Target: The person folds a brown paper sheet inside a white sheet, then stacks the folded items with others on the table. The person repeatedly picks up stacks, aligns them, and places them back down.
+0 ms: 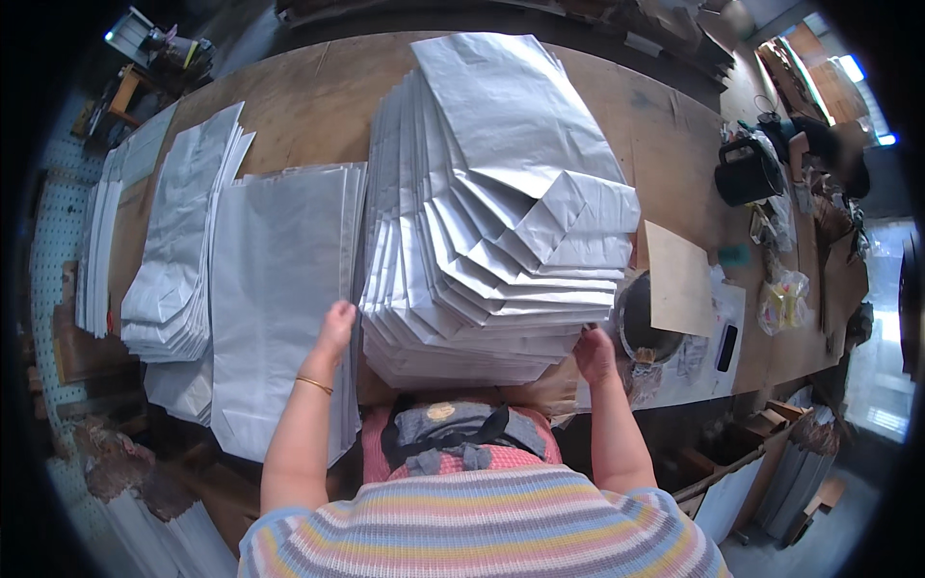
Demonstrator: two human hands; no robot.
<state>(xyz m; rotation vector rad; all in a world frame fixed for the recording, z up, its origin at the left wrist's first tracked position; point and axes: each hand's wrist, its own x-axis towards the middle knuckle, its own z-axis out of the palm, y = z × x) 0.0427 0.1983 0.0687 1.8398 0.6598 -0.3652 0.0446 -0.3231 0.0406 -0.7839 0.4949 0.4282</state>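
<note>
Wooden table fills much of the head view, in a cluttered workroom with a pegboard along the left side. On its middle lies the big pile of silvery paper bags, straight in front of the person, its folded ends fanned in steps toward the lower right. Just left of it is a flatter pile, its near end bending down over the table's edge; further left come a narrower pile and some white sheets.

The left hand is at the flatter pile's right edge, beside the big pile, fingers curled; whether it grips anything I cannot tell. The right hand is at the big pile's lower right corner, fingers bent toward it; their tips are too dim to show a grip. A bracelet circles the left forearm.

To the right lie a tan sheet partly over a dark round pan, a phone and a clear bag. Beyond stands a black container.
</note>
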